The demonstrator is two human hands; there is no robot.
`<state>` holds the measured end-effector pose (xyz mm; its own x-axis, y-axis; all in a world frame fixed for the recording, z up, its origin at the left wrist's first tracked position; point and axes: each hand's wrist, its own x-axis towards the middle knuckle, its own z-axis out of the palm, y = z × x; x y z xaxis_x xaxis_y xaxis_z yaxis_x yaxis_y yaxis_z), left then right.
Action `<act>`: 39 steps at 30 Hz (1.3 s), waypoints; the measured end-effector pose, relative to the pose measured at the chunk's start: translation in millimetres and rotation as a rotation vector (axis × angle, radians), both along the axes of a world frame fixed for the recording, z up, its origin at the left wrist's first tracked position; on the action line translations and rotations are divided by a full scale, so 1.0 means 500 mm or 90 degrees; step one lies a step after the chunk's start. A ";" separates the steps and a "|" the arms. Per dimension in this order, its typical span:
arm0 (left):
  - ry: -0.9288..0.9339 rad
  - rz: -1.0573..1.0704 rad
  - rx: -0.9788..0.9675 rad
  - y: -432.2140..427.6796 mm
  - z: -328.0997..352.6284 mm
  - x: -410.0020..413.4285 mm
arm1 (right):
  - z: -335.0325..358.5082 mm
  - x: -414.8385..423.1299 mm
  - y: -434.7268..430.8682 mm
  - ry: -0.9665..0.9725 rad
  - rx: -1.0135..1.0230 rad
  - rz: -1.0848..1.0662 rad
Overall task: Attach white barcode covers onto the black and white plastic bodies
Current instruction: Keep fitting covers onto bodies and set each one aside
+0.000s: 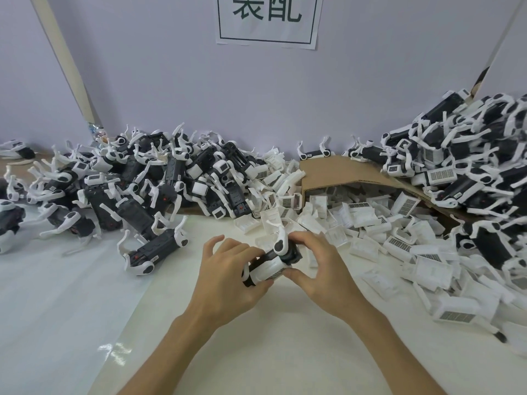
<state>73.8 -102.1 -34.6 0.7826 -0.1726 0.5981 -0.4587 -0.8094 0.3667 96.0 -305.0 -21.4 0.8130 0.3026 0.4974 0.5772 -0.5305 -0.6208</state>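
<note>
Both hands hold one black and white plastic body (289, 253) just above the middle of the table. A white barcode cover (268, 269) lies along its near side, the barcode strip facing down toward me. My left hand (228, 269) grips the body's left end, fingers curled over the top. From the right, my right hand (316, 263) pinches the body and the cover, thumb under the cover's edge. A white arm of the body sticks up between the hands.
A heap of black and white bodies (148, 189) fills the back left. Loose white barcode covers (370, 223) spill from a tipped cardboard box (336, 172) across the right side. More bodies (470, 155) are piled at the far right. White table surface (256, 337) lies near me.
</note>
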 end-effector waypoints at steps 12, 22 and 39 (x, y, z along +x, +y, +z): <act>0.113 -0.086 -0.137 0.006 0.011 -0.003 | 0.000 -0.004 0.005 0.103 0.050 0.000; 0.354 -0.260 -0.530 0.009 0.020 0.002 | 0.046 0.002 -0.040 0.306 0.222 0.169; 0.241 -0.174 -0.966 0.040 0.041 0.020 | 0.473 0.159 -0.345 0.098 0.519 -0.339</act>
<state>83.9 -82.1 -14.2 0.9667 0.2233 0.1248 -0.2215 0.4868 0.8450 175.3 -477.5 215.3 0.8166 -0.5110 0.2683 0.2693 -0.0738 -0.9602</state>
